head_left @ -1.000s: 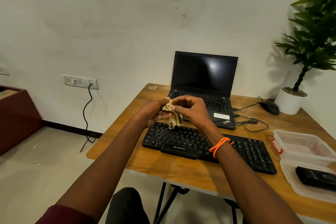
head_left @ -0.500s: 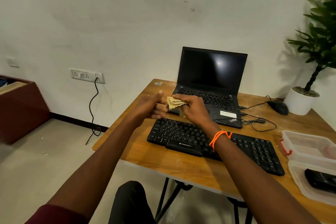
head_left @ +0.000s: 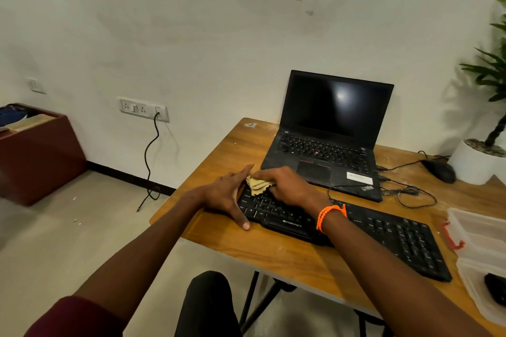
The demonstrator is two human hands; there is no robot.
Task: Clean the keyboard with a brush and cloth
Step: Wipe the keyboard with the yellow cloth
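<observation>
Tan cloth [head_left: 258, 185] lies on the black keyboard's [head_left: 383, 230] left end near the desk's [head_left: 287, 257] left edge, grasped by right hand [head_left: 284, 186]; left hand [head_left: 224, 195], fingers straight, steadies the keyboard's left edge

Office: desk [head_left: 276, 257], laptop [head_left: 332, 128], kbd [head_left: 383, 230]

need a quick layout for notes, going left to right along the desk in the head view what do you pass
left hand → cloth → right hand → laptop → mouse → white plant pot
</observation>
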